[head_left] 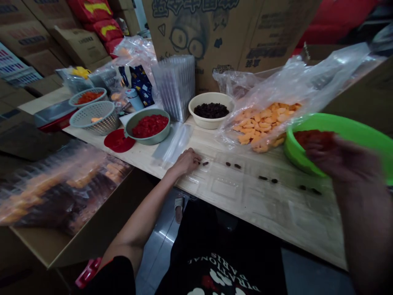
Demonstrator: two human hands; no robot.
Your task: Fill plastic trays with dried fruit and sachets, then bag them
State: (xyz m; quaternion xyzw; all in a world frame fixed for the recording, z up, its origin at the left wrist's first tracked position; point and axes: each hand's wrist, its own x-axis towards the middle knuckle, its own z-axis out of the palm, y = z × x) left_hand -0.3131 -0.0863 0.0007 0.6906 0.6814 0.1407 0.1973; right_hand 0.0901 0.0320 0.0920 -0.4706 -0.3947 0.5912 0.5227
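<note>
My left hand (188, 160) rests low over the left end of a row of clear plastic trays (225, 186) on the table. Its fingers are pinched together, with a small dark piece at their tips. Pairs of small dark pieces (237, 166) lie along the tray compartments. My right hand (353, 162) is smeared by motion at the near rim of the green basin (346, 125). Orange-red pieces (315, 138) sit in that basin, just beside the fingers. Whether the right fingers hold anything is not visible.
Behind the trays are a cream bowl (211, 98) of dark pieces and a plastic bag (319, 92) of orange pieces. Left stand a grey-green basin (147, 140) of red pieces, a colander (95, 116) and stacked clear trays (175, 88). A carton (76, 246) of packed trays stands near left.
</note>
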